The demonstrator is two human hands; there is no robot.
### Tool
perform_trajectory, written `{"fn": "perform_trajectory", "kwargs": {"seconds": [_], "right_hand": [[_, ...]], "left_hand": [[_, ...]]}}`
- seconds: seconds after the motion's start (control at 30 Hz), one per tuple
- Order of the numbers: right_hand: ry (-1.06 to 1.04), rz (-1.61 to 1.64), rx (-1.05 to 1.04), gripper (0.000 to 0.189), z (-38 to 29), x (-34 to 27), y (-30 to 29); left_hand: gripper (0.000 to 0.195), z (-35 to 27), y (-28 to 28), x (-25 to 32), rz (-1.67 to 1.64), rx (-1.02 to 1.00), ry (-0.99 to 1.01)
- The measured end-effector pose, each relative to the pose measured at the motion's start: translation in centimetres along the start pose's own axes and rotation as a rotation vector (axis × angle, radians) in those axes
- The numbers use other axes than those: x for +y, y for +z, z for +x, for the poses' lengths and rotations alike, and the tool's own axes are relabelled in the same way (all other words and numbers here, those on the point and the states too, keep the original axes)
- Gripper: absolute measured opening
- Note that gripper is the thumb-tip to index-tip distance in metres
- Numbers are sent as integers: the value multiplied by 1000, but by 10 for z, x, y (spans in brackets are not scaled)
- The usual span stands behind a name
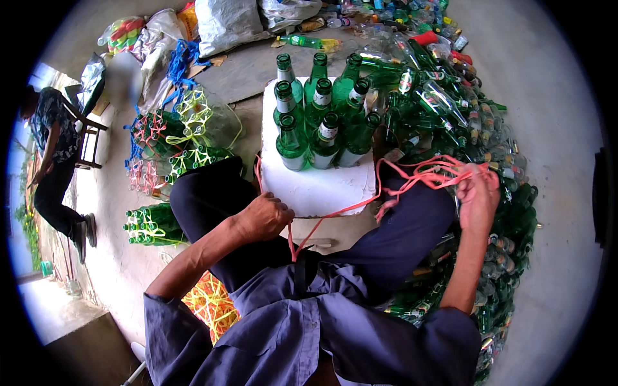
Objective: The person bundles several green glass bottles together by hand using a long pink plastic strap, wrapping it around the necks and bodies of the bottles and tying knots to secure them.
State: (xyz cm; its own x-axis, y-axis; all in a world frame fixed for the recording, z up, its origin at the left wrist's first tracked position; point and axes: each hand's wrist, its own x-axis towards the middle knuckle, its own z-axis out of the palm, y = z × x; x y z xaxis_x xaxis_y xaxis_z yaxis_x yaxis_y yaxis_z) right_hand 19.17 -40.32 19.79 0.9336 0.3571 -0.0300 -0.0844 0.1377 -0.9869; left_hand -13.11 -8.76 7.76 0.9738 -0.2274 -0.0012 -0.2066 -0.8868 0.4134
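Several green glass bottles (324,137) stand upright in close rows on a white board-topped stand (314,193) between my knees. Pinkish-red plastic strapping (333,212) runs along the stand's near edge, with a loop hanging down toward my lap. My left hand (264,217) is closed around one part of this strapping at the stand's near left corner. Out to the right, beyond my knee, my right hand (475,195) grips a loose bundle of the same strapping (429,173). Loose ends droop over my right thigh.
A large heap of glass bottles (434,111) covers the floor on the right. Strapped bottle bundles (152,224) stand at the left, near yellow-orange strapping (210,304). White sacks (227,26) lie at the back. A person (55,159) is near a wooden chair (89,130) at far left.
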Motion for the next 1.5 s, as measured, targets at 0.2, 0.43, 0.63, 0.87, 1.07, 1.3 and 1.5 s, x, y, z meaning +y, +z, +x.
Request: {"fn": "perform_trajectory", "kwargs": {"seconds": [0.2,0.43,0.63,0.87,1.07,1.3,1.5], "right_hand": [[-221,-123,-37,22,43,-46,-5],[-329,-120,-40,23,126,-46,-14],[-76,-581,35,32,116,20,-19],[-53,-380,-296,23,0,11,58],[-367,-494,-775,28,-89,0,122],[-164,-443,-862,20,-95,19,112],[-179,-565,-675,15,-62,-4,97]], "left_hand": [[9,13,-73,55,-456,114,-176],[16,22,-123,84,-634,214,-307],[11,32,-115,87,-571,267,-277],[8,42,-105,89,-502,283,-232],[10,53,-102,104,-551,329,-218],[14,50,-105,92,-591,213,-200],[18,24,-115,42,-931,224,-435]]}}
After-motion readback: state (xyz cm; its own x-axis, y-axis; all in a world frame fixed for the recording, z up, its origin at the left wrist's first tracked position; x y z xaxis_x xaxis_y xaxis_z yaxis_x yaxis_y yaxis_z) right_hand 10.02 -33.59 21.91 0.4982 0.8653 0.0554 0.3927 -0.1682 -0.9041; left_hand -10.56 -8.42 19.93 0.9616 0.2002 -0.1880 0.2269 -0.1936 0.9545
